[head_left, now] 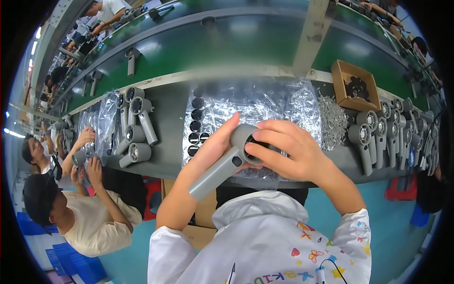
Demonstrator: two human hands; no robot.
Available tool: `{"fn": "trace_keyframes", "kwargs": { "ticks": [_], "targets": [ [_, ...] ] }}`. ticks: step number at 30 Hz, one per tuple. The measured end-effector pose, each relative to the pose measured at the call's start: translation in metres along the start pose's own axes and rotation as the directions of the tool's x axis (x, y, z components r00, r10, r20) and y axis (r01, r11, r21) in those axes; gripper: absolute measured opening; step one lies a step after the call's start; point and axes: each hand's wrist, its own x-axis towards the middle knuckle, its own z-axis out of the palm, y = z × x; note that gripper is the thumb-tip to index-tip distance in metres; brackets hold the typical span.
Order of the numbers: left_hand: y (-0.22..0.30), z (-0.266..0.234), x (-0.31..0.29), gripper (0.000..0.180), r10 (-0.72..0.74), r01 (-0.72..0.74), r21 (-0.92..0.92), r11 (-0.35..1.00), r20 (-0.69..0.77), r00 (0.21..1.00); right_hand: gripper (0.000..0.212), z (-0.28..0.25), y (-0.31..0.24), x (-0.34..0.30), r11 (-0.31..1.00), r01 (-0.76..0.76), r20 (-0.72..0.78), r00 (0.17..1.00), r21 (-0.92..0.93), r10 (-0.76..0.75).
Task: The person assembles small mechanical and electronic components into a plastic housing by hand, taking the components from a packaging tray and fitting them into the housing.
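A grey handheld fan (212, 177) is held up over the bench between my two hands, its handle slanting down to the left. My left hand (218, 142) cradles the round fan head from the left, thumb pointing up and the other fingers mostly hidden behind it. From the right, my right hand (289, 147) grips the head's rim, with fingertips at its dark round opening. What lies inside the opening is covered by those fingers. Beneath my hands a shiny clear plastic sheet (265, 102) lies on the bench, with round black discs (195, 126) in a column along its left side.
Several grey fans (363, 137) stand crowded at the right, others (137, 135) at the left. A cardboard box (339, 78) of black parts sits behind a pile of small clear pieces (334, 124). Beyond runs a green conveyor belt (255, 45). A co-worker (101, 215) works at my left.
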Motion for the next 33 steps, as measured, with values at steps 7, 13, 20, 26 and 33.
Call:
{"fn": "trace_keyframes", "kwargs": {
  "ticks": [7, 13, 20, 26, 33],
  "targets": [
    [-0.037, 0.012, -0.002, 0.097, 0.671, -0.612, -0.276, 0.741, 0.268, 0.692, 0.056, -0.004, 0.002, -0.002, 0.877, -0.408, 0.006, 0.908, 0.254, 0.420],
    [-0.043, 0.014, 0.018, 0.035, 0.726, -0.692, 0.231, 0.684, -0.122, 0.677, 0.061, 0.014, -0.015, 0.006, 0.932, -0.316, -0.065, 0.941, 0.176, 0.332],
    [-0.034, 0.031, 0.018, 0.040, 0.696, -0.714, 0.146, 0.685, -0.421, 0.582, 0.066, 0.034, -0.034, 0.007, 0.916, -0.376, 0.005, 0.925, 0.137, 0.379],
    [-0.036, 0.021, 0.028, 0.036, 0.674, -0.685, 0.109, 0.721, -0.341, 0.656, 0.060, 0.030, -0.046, -0.002, 0.899, -0.436, -0.028, 0.899, 0.044, 0.438],
    [-0.039, 0.012, 0.041, 0.039, 0.583, -0.604, 0.099, 0.791, -0.422, 0.694, 0.057, 0.032, -0.041, -0.006, 0.866, -0.500, 0.018, 0.866, 0.025, 0.500]
  ]
}}
